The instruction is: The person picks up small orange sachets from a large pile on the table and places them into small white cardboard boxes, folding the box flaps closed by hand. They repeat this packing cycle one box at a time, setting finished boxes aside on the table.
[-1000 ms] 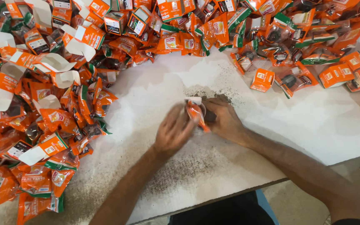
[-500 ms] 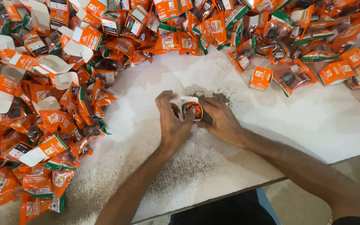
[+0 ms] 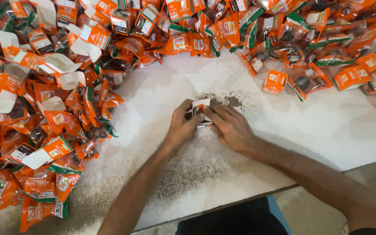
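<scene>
My left hand (image 3: 182, 126) and my right hand (image 3: 228, 126) meet at the middle of a white table (image 3: 327, 126). Between them they hold a small orange and white carton (image 3: 200, 105), with its white flap showing at the top. The fingers of both hands wrap around it and hide most of it. The hands rest low, just above a dark dusty patch (image 3: 231, 101) on the table.
Several orange plastic packets (image 3: 57, 126) and flat open cartons (image 3: 57, 63) lie heaped along the left and far side. Closed small orange boxes (image 3: 275, 82) and more packets (image 3: 310, 82) lie at the far right. The table's front edge (image 3: 240, 202) runs below my forearms.
An orange packet that showed between my hands has gone out of sight inside the carton. My hands have closed in around the carton and its white flap now shows.
</scene>
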